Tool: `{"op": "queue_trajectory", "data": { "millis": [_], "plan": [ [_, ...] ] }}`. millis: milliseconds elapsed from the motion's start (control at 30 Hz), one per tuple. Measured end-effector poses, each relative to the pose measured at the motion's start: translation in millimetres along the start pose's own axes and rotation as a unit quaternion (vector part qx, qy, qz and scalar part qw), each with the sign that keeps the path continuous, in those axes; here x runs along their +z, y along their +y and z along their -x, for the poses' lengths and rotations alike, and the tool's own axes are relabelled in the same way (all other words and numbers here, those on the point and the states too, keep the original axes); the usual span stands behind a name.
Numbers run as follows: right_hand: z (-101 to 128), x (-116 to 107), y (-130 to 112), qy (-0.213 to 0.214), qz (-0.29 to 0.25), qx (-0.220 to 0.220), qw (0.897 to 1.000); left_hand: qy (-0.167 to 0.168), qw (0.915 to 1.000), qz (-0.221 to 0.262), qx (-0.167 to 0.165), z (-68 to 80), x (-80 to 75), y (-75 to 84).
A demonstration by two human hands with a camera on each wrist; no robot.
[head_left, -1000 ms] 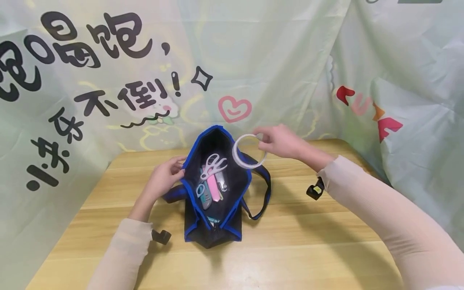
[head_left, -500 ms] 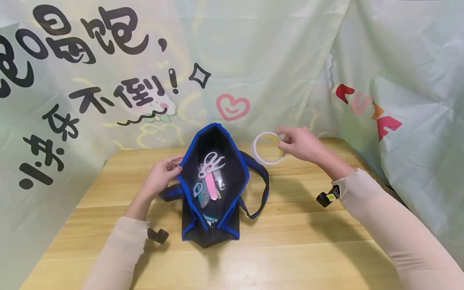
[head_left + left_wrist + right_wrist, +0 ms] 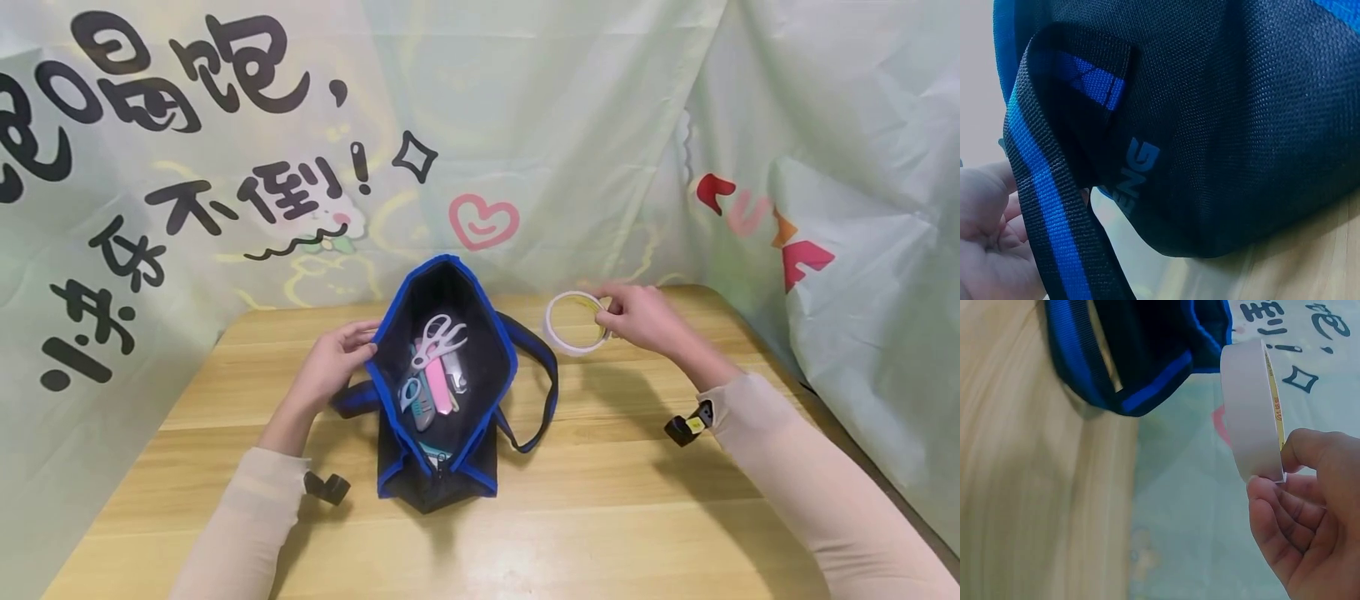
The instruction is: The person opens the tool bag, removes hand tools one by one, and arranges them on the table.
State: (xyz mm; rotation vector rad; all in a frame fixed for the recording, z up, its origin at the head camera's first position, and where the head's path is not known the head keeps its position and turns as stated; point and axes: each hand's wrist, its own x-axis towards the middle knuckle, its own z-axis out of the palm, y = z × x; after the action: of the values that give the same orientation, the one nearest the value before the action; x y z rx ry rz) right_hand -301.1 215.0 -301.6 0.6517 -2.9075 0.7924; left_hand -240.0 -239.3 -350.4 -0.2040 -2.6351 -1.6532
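Note:
A black tool bag (image 3: 442, 492) with blue edging stands wide open at the middle of the table. My left hand (image 3: 330, 362) pinches its left rim; in the left wrist view a black-and-blue strap (image 3: 1054, 206) partly covers that hand. To the right of the bag, my right hand (image 3: 648, 321) holds a roll of white tape (image 3: 553, 333) between thumb and fingers, above the table. The right wrist view shows the roll's pale outer face and yellow printed core. Inside the bag lie white-handled scissors (image 3: 429, 343), a pink item (image 3: 437, 385) and a grey-teal tool (image 3: 422, 408).
The wooden table (image 3: 570, 533) reaches back to a pale printed curtain (image 3: 562, 125) with black lettering and a pink heart. A carrying strap (image 3: 553, 392) loops out from the bag's right side. Something teal and white (image 3: 435, 454) sits in the bag's near end.
My right hand has carried the tape roll rightward, away from the bag's opening, and then slightly lower. My left hand stays at the bag's rim. The view has shifted slightly.

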Motion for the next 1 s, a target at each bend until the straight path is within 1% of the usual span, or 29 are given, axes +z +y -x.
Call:
{"op": "queue_trajectory", "data": {
  "millis": [133,333,533,667,900,1000],
  "plan": [
    [2,7,12,-0.007,-0.007,0.024,1.000,0.000,1.0000,0.000,0.002,0.6,0.3,-0.5],
    [1,20,31,-0.019,-0.029,0.047,0.998,-0.003,1.0000,-0.001,0.000,-0.7,-0.1,-3.0],
    [-4,35,52,-0.032,-0.055,0.093,0.994,-0.003,1.0000,-0.004,0.005,0.8,0.0,-1.5],
    [-7,43,62,-0.036,-0.064,0.120,0.990,-0.001,0.9999,-0.004,0.009,1.1,1.0,-1.1],
    [-12,49,73,-0.056,-0.078,0.145,0.985,0.000,0.9999,-0.010,0.009,-0.5,2.4,-3.3],
    [-15,54,78,-0.067,-0.077,0.148,0.984,0.003,0.9999,-0.011,0.011,-0.3,3.4,-2.8]
  ]
}}
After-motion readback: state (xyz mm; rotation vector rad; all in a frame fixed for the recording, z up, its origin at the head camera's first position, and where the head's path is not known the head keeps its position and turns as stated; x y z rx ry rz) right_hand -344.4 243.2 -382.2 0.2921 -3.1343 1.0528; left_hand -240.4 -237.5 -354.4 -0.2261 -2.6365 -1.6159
